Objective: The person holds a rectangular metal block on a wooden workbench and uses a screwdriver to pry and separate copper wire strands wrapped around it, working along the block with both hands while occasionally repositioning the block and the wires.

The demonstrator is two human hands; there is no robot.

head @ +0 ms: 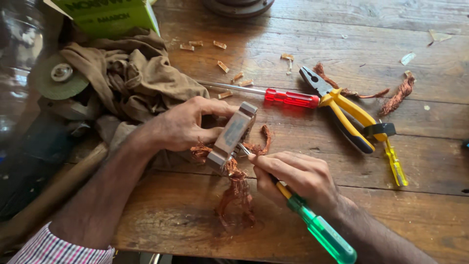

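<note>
On table (pixel 371 205): left hand (pixel 183 124) grips stator (pixel 232 137).

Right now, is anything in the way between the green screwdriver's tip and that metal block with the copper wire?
Nothing visible. The right hand has the green screwdriver tip already at the metal block, which the left hand steadies; the copper wire hangs below.

Three screwdrivers show: a green-handled one (pixel 320 230), a red-handled one (pixel 273 95) and a small yellow one (pixel 395 164). There is one pair of yellow-handled pliers (pixel 342 115) near the table's (pixel 391 29) right edge. One metal block (pixel 232 137) sits with copper wire (pixel 237 193) hanging from it, and two loose copper tufts (pixel 400 93) lie toward the far right. About eight small wood chips (pixel 222 66) are scattered near the far edge. One brown cloth (pixel 132 78), one green box (pixel 107 14) and one grinding disc (pixel 58 76) lie at the far left corner.
</note>
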